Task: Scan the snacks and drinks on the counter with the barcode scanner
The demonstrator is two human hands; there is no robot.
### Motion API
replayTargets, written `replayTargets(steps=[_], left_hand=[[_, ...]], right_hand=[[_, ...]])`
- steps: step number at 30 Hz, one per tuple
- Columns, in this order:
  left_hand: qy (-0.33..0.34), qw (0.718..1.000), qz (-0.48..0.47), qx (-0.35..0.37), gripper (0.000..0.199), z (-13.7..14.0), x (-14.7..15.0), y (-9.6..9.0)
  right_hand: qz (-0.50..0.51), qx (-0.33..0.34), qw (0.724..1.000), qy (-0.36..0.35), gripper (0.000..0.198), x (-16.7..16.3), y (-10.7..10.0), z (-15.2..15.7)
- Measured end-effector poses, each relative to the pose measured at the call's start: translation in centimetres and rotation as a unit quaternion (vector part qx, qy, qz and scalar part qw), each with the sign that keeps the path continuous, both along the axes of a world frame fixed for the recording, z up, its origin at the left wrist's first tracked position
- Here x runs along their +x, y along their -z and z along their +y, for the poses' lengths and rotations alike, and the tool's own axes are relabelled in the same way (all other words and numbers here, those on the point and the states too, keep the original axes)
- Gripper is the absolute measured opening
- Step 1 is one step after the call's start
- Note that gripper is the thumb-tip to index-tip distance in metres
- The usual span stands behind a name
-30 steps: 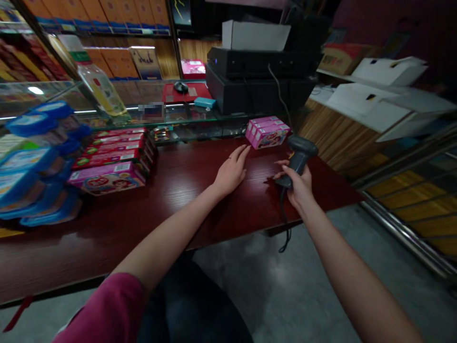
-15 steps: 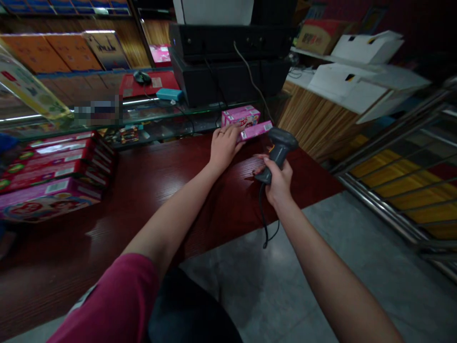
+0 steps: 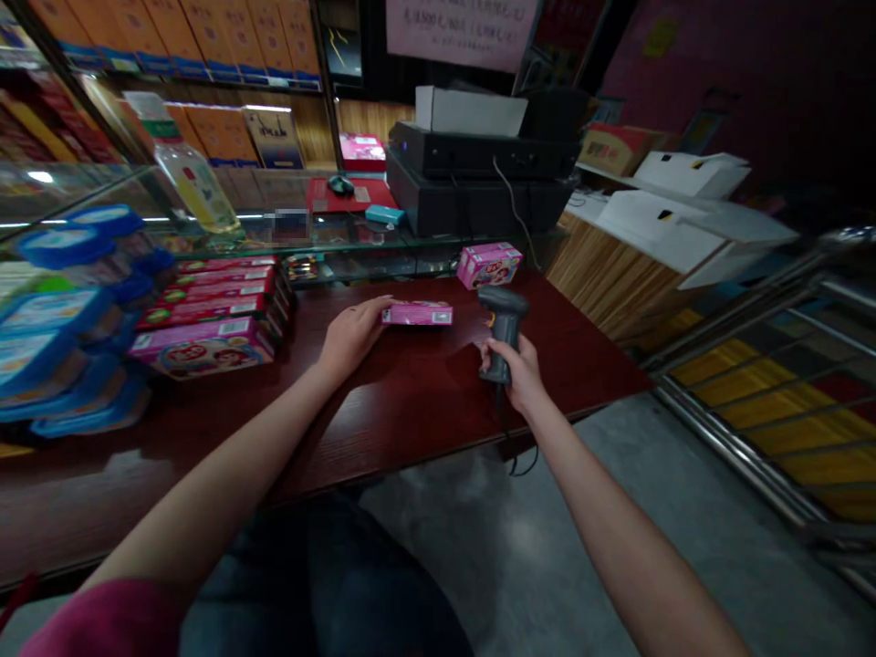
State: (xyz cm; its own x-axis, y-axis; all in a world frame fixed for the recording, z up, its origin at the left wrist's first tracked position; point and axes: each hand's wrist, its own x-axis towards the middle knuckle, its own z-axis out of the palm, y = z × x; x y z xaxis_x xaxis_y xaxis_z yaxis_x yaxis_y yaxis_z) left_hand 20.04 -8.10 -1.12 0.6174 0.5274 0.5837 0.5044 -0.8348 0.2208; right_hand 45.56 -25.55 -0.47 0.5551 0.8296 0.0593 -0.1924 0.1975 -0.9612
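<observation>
My left hand (image 3: 354, 336) is closed on the left end of a pink box (image 3: 419, 314), low over the dark red counter; a barcode shows on the side facing me. My right hand (image 3: 518, 367) grips the handle of a grey barcode scanner (image 3: 503, 315), its head to the right of the box and its cable hanging down past the counter edge. Further back, pink boxes (image 3: 490, 265) stand together at the glass case. To the left lies a row of red boxes (image 3: 215, 297) with a pink box (image 3: 203, 349) at its near end.
Blue-lidded tubs (image 3: 68, 338) are stacked at the left. A clear bottle (image 3: 195, 178) stands tilted in view on the glass case. Black machines (image 3: 479, 178) sit at the back, white cartons (image 3: 657, 228) at the right. A metal railing (image 3: 739, 456) runs along the right side.
My left hand has moved the pink box leftward, away from the pink boxes at the back. The scanner is more upright and slightly further left. The view has shifted, showing more of the left side.
</observation>
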Motion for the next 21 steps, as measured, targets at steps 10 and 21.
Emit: replayTargets(steps=[10,21], left_hand=[[-0.144,0.985,-0.073,-0.058,0.048,-0.3,-5.4,-0.4],[-0.142,0.983,-0.087,-0.082,0.052,0.2,-5.5,-0.2]], right_hand=[[-0.145,0.001,0.989,-0.037,0.032,-9.9,0.1,1.9],[-0.11,-0.018,0.993,-0.04,0.037,-11.2,0.0,1.9]])
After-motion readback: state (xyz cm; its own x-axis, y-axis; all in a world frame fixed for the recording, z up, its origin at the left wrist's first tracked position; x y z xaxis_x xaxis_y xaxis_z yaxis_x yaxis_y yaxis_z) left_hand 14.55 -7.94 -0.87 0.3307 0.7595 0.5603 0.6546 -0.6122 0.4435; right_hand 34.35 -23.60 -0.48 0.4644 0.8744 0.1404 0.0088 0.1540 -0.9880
